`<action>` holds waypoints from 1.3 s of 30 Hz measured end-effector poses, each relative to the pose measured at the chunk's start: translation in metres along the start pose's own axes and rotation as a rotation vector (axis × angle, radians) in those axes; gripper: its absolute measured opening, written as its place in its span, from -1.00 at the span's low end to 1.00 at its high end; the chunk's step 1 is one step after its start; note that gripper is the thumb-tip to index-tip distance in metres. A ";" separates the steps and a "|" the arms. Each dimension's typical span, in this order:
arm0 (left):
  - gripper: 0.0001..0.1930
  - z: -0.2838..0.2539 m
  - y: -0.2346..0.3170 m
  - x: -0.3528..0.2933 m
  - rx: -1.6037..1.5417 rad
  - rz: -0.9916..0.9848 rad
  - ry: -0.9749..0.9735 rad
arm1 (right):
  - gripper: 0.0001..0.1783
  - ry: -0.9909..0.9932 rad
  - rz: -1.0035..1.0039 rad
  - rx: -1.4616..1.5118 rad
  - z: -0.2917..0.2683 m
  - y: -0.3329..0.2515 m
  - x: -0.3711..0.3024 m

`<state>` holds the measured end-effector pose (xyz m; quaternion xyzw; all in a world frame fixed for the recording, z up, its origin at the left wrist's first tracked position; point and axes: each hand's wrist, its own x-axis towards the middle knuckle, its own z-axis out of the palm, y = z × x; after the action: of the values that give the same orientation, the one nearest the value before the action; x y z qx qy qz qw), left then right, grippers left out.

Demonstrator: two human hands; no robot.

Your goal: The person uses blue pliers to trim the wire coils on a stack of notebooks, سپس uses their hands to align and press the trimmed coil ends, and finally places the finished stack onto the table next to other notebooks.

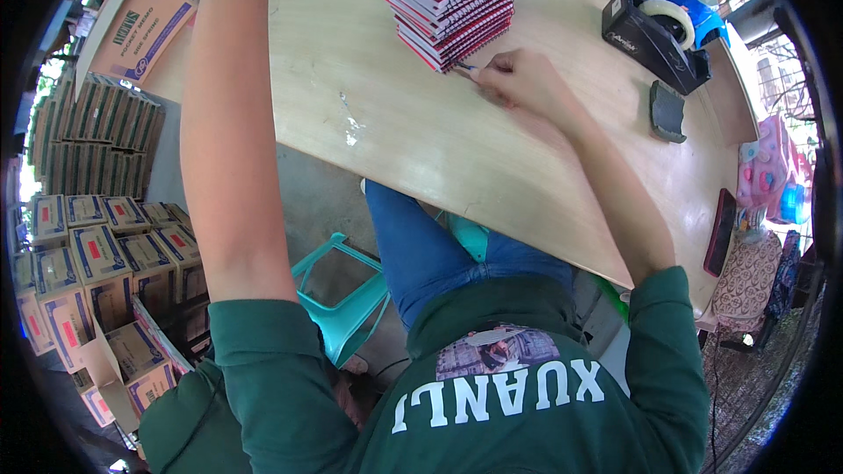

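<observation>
Right grip (pixel 520 81): fingertips pinched on a small slim object (pixel 469 69), kind unclear, at the near corner of 1 tall stack of spiral-bound notebooks (pixel 455 9), just beyond and left on the surface (pixel 395 136). Left grip: outside view, state indeterminable.

Pale wood-toned table (pixel 325 53), grey floor (pixel 327 197)

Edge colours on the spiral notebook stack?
White page layers alternating with thin red cover lines on the notebook stack; shows best in the head view.
</observation>
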<state>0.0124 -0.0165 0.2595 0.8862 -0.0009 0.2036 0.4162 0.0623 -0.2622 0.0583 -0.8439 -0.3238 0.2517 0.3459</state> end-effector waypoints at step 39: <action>-0.42 -0.003 -0.003 0.004 0.039 -0.053 -0.014 | -0.59 0.546 -0.331 -0.569 0.061 0.001 -0.043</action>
<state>0.0155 -0.0118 0.2603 0.8953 0.0234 0.1862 0.4039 -0.0058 -0.2678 0.0278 -0.8780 -0.4081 -0.1391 0.2080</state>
